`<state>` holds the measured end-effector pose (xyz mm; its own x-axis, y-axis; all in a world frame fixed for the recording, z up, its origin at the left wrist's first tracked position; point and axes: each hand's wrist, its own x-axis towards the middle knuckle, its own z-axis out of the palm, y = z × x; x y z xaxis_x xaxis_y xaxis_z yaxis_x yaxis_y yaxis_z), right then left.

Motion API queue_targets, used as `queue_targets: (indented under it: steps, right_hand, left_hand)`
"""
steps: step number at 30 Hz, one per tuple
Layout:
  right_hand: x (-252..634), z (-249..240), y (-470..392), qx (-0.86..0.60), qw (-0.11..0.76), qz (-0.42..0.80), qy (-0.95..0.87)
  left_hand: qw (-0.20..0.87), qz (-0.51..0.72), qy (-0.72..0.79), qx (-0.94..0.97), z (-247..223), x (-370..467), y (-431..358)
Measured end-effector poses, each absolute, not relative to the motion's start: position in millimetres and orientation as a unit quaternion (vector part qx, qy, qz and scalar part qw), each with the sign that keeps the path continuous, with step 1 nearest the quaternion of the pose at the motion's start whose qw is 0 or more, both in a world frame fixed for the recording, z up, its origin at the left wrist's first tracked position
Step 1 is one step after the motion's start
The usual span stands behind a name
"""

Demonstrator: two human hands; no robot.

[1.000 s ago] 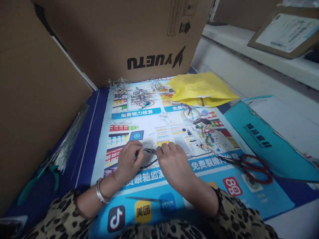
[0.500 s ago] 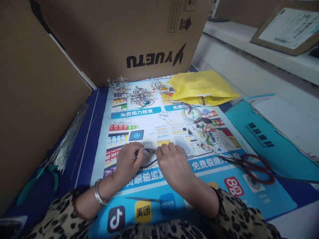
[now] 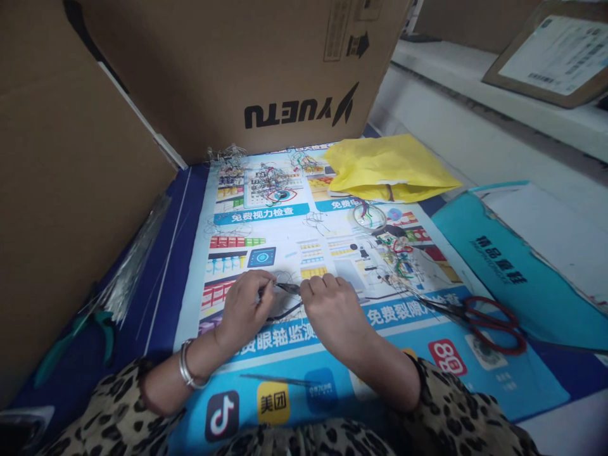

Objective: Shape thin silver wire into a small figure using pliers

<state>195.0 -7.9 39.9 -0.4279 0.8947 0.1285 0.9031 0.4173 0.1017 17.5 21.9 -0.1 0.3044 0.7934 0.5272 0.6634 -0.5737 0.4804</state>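
Note:
My left hand [image 3: 247, 310], with a silver bangle at the wrist, is pinched closed near the middle of the printed sheet [image 3: 280, 244]; what its fingertips grip is too small to name. Close beside it on the right, my right hand [image 3: 335, 316] is closed around a slim dark metal tool [image 3: 289, 288], whose tip points at the left fingertips. Its handle is hidden in the palm. Thin wire loops [image 3: 285, 277] show just beyond the fingers. To the right of my hands lies a tangle of coloured threads and wires [image 3: 399, 259].
Red-handled scissors [image 3: 494, 324] and a teal bag [image 3: 494, 259] are at the right. Behind lie a yellow bag [image 3: 389, 168], a clear ring [image 3: 369, 217] and wire bundles [image 3: 270, 179]. Teal-handled pliers [image 3: 107, 335] lie left. A thin dark rod [image 3: 278, 380] lies in front. Cardboard [image 3: 285, 63] stands behind.
The whole view has shifted slightly, moving the scene a little to the right. Both hands keep nearly the same pose and hold.

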Motion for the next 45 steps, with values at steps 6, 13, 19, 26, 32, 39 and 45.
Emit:
queue_targets:
  steps: [6,13,19,26,32,39,45]
  right_hand:
    - [199,36,-6,-0.528,0.012,-0.046,-0.848]
    - [204,35,-4,-0.515,0.027,-0.057,-0.855]
    - [213,29,-5,-0.510,0.058,-0.078,-0.854]
    - [218,24,-6,-0.507,0.068,-0.068,-0.856]
    - [215,28,-8,-0.510,0.069,-0.086,-0.853]
    - [207,34,-9,-0.507,0.062,-0.094,-0.854]
    - [204,32,-7,-0.511,0.061,-0.093,-0.852]
  left_hand:
    - [0.096,0.370,0.444,0.810,2,16,22]
    - [0.128,0.373,0.428,0.813,4,14,23]
    - [0.163,0.384,0.431,0.801,6,13,23]
    - [0.179,0.397,0.424,0.794,7,14,21]
    - [0.182,0.393,0.442,0.785,8,15,20]
    - [0.177,0.393,0.442,0.787,9,17,19]
    - [0.184,0.398,0.439,0.784,7,17,19]
